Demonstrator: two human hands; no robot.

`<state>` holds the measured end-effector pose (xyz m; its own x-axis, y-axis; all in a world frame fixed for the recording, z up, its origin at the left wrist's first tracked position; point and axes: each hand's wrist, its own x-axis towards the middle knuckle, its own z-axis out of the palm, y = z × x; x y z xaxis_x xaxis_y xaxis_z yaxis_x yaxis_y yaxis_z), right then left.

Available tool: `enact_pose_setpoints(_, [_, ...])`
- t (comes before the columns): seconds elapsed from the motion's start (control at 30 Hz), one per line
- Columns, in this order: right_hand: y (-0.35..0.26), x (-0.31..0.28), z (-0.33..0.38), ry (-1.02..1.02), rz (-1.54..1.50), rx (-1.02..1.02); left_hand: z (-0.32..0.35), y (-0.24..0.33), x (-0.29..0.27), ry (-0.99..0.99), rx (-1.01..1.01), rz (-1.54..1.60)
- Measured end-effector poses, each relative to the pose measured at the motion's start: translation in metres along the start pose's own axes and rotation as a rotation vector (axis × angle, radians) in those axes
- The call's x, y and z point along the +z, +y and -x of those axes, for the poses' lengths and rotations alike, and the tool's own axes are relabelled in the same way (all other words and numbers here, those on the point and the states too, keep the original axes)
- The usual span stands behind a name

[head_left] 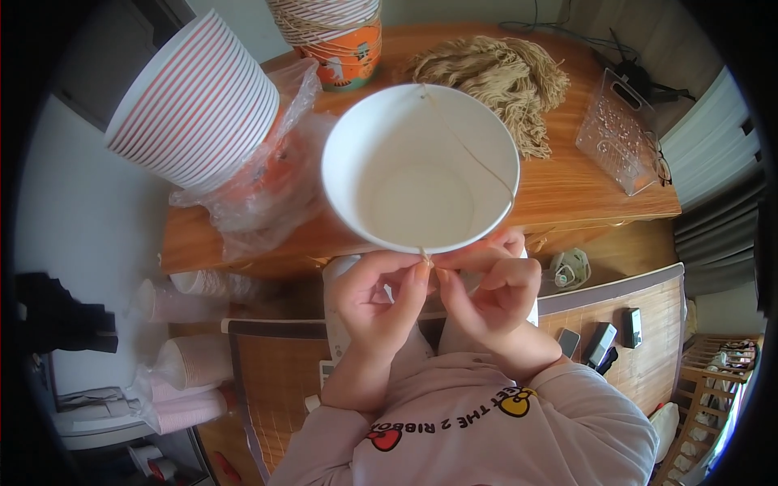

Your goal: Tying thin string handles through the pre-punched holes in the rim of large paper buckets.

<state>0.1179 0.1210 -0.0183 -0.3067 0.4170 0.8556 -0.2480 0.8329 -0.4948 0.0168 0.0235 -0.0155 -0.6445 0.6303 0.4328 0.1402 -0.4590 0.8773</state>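
A white paper bucket [344,166] stands in front of me at the table's near edge, its open mouth toward me and its inside bare. A thin tan cord [474,154] runs from a hole in the far rim across the mouth to the right side. At the near rim, my left hand [377,296] pinches the cord's end between thumb and finger. Right beside it, my right hand [490,287] pinches the same cord, its other fingers curled. The fingertips nearly meet just below the rim and partly hide the cord there.
On the wooden table [559,190], a tall stack of nested paper buckets [194,105] leans at left in clear plastic wrap [267,206]. Behind are orange buckets [352,61] with cords, a heap of tan cords [506,77] and a clear plastic box [612,134]. More wrapped buckets [190,364] lie lower left.
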Motion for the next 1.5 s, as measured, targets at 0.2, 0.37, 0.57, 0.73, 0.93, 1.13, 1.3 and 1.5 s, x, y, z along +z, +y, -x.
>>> enact_pose_setpoints(0.2, [0.003, 0.0, 0.002, -0.021, 0.099, 0.018, -0.002, -0.009, -0.003, -0.023, 0.089, -0.178])
enact_pose_setpoints(0.37, [0.003, 0.0, 0.003, -0.022, 0.105, 0.046, -0.005, -0.007, -0.005, -0.051, 0.132, -0.25])
enact_pose_setpoints(0.57, [0.005, -0.003, 0.002, -0.059, 0.067, -0.015, -0.005, 0.0, -0.002, -0.026, 0.04, -0.25])
enact_pose_setpoints(0.73, [0.009, -0.007, 0.002, -0.083, 0.049, -0.025, -0.006, 0.001, 0.005, 0.043, 0.04, -0.165])
enact_pose_setpoints(0.93, [0.01, -0.009, 0.009, -0.07, 0.069, 0.003, -0.005, 0.006, -0.001, 0.004, -0.075, -0.022])
enact_pose_setpoints(1.13, [0.003, -0.017, 0.009, -0.145, 0.103, -0.003, -0.003, 0.007, -0.001, -0.05, -0.093, -0.111])
enact_pose_setpoints(1.3, [0.012, -0.017, 0.015, -0.098, 0.089, -0.171, -0.007, 0.011, 0.005, 0.16, -0.108, 0.022])
enact_pose_setpoints(1.5, [0.017, -0.02, 0.018, -0.114, 0.025, -0.182, -0.01, -0.012, -0.013, 0.189, 0.447, -0.313])
